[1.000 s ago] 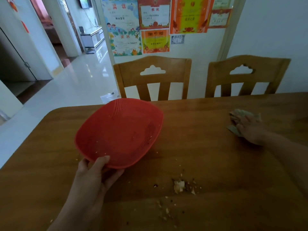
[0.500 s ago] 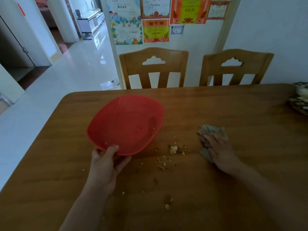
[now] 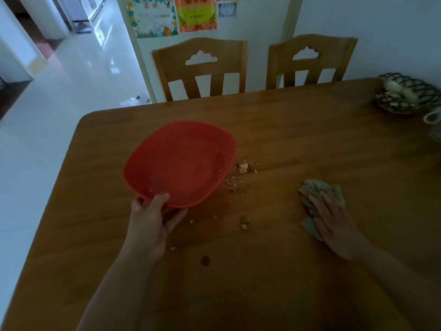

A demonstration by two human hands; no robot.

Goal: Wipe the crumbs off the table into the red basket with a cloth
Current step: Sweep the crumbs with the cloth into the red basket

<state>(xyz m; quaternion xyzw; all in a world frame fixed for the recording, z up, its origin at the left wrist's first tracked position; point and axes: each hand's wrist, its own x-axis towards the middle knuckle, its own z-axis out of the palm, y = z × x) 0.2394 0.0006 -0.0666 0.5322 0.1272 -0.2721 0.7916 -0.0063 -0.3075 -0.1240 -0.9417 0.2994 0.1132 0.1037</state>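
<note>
Holding the red basket [image 3: 179, 163] tilted at centre frame, the left hand [image 3: 150, 225] pinches its near rim, thumb on top, fingers beneath. At right, the right hand [image 3: 334, 220] presses flat, fingers spread, on the crumpled cloth [image 3: 317, 189]. Crumbs [image 3: 243, 168] lie on the counter [image 3: 310, 139] just beside the basket's right edge, others lower. The sweep looks just begun; next the cloth should push them leftward into the basket.

cloth [image 3: 321, 194] swept closer to the crumbs [image 3: 245, 168], right hand [image 3: 334, 220] nearer the red basket [image 3: 179, 161]
</note>
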